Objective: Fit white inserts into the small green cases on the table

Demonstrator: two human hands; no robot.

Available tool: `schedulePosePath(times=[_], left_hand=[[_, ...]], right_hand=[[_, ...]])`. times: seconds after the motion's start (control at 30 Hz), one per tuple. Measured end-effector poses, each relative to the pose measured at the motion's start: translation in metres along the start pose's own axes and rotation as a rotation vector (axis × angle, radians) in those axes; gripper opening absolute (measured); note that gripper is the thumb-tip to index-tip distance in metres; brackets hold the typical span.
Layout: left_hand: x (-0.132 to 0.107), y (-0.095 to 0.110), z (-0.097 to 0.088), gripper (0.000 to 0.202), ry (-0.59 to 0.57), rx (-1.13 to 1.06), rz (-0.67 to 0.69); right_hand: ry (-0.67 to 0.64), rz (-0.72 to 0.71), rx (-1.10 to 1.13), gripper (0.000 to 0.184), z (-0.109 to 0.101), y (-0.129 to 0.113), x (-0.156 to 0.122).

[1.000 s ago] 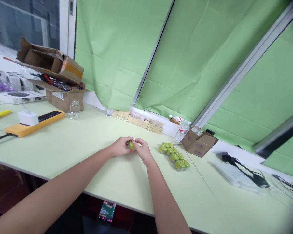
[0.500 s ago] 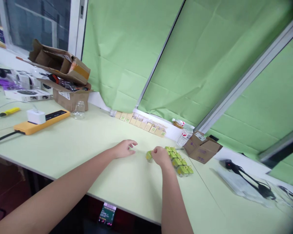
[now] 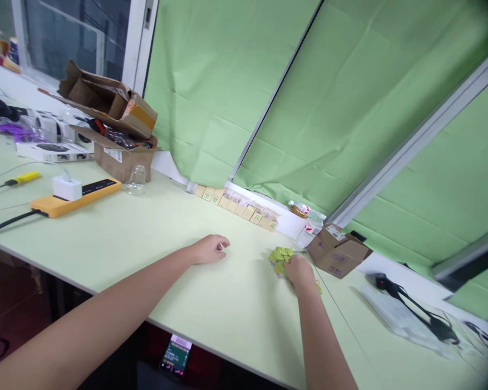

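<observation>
Small clear boxes with green tops and yellowish loops (image 3: 280, 253) stand close together on the table, partly hidden behind my right hand. My right hand (image 3: 300, 272) reaches down over the group, its fingers drawn together at a green-topped box (image 3: 280, 267). The fingertips are mostly covered by the back of the hand. To the left, my left hand (image 3: 211, 249) hovers low over or rests on the table; I cannot tell which. Its thumb and fingers are curved and apart, holding nothing.
Small tan boxes (image 3: 239, 207) form a row along the back wall. Plastic bottles (image 3: 308, 233) and a cardboard box (image 3: 338, 250) stand behind the green-topped boxes. At left are an orange power strip (image 3: 75, 199), a clear jar (image 3: 137, 180) and stacked cartons (image 3: 122, 160).
My right hand has moved right, from the lone green-topped box to the group, and that box no longer stands at its former spot. My left hand has barely moved.
</observation>
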State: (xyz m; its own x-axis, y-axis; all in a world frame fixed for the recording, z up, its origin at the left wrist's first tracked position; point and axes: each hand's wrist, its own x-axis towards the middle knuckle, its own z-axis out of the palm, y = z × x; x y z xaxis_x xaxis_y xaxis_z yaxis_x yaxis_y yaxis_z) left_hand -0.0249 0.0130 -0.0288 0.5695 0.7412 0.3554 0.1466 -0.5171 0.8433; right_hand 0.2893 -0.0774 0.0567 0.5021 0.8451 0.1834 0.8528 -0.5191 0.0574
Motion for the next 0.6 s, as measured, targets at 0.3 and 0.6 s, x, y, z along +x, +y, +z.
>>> schedulePosePath(times=[0.3,0.6], left_hand=[[-0.001,0.003,-0.001,0.035,-0.023,0.057,0.000],[-0.003,0.020,-0.004,0.028,0.050,0.098,-0.001]], right_hand=[[0.047,0.012,0.112,0.019,-0.013,0.010,-0.003],[0.433,-0.130,0.460,0.024,-0.052,-0.027,-0.011]])
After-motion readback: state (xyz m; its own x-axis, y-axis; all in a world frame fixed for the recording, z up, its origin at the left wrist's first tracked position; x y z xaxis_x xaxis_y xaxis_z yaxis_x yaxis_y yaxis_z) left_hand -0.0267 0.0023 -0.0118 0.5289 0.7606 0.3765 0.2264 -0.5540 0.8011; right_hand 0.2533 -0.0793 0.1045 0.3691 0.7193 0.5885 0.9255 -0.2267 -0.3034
